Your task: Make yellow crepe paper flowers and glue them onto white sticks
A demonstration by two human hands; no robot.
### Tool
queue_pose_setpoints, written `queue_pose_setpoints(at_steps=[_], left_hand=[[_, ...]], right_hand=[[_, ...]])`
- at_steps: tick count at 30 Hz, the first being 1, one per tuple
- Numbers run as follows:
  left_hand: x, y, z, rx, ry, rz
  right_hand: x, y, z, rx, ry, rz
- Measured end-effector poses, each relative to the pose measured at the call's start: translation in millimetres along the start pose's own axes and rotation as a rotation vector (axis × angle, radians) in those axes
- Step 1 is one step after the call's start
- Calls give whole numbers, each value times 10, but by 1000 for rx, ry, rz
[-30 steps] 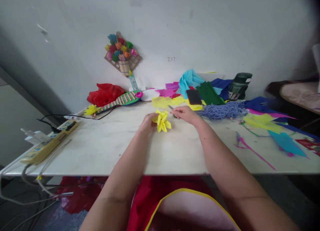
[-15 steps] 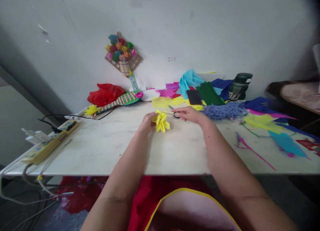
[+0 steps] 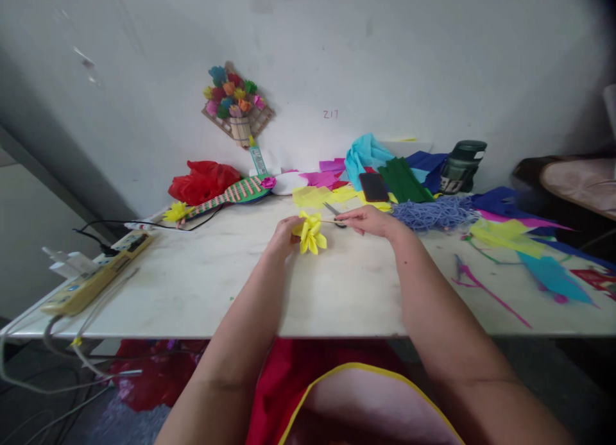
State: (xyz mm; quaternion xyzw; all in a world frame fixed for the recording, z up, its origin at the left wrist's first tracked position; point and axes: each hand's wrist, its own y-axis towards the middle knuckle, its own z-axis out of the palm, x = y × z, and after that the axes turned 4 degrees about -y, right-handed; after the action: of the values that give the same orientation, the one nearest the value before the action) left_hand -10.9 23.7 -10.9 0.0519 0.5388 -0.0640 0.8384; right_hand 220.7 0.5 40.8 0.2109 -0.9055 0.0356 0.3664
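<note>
Head: I see the left hand [image 3: 286, 231] gripping a flower [image 3: 312, 236], seemingly shaped; at its three o'clock, the right hand [image 3: 369, 220] pinches a stick [image 3: 331, 222]. What's left, I can't tell.

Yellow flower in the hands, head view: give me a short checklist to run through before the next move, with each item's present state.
1. Yellow flower held by the left hand: ok, its petals face the camera.
2. Thin stick held by the right hand: ok, pinched in the fingers and pointing toward the flower.
3. Stick's far end seated in the flower: cannot tell, the petals obscure it.
4. Scissors well clear of the right hand: not ok, they lie close by, partly hidden by it.
5. Phone clear of both hands: ok, it lies farther back.
</note>
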Motion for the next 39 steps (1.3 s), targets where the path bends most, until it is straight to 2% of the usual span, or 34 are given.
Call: queue_pose_setpoints(at_steps=[6, 17, 25, 39], left_hand=[[39, 26, -12, 13, 8, -9], [32, -1, 38, 55, 5, -69], [17, -41, 94, 107, 7, -85], [-26, -86, 112, 171, -25, -61]], right_hand=[[2, 54, 68, -17, -26, -19], [-60, 178, 201, -84, -135, -189], [6, 178, 244, -48, -145, -218], [101, 167, 294, -90, -135, -260]])
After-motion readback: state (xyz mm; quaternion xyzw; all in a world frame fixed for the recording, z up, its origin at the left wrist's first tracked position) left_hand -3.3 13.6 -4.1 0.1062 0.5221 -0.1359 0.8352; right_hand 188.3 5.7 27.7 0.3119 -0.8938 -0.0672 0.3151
